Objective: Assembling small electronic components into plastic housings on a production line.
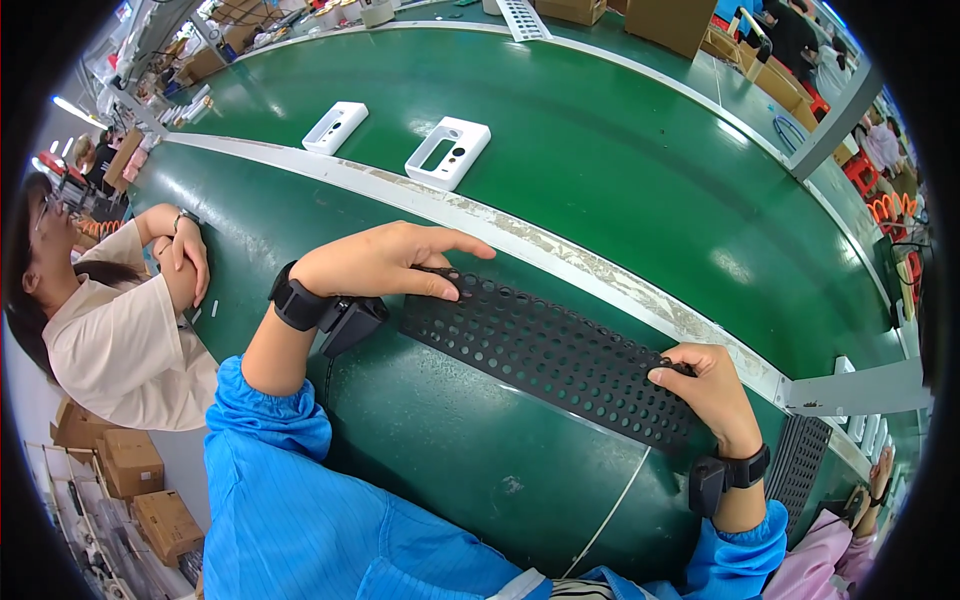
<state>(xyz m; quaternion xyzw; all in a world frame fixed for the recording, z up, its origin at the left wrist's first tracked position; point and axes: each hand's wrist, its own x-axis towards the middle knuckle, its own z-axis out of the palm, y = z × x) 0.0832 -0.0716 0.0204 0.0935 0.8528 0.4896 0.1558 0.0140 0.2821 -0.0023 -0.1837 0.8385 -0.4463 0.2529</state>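
A black perforated mat [540, 350], long and flexible with rows of round holes, is held up over the green tabletop, stretched between my two hands. At its upper left corner my left hand [385, 262] grips the edge, thumb on the near face and index finger stretched out to the right past it. My right hand [708, 385] pinches the upper right corner, its thumb over the edge and its other fingers mostly hidden behind. Both my wrists wear black straps with small black devices.
Beyond a pale rail runs a green belt [640, 190] carrying two white plastic housings, one nearer [448, 152] and one farther left [335, 128]. A co-worker [130, 320] sits at left, arms on the table. Another dark perforated mat [797, 465] lies at right beside a pink-sleeved person.
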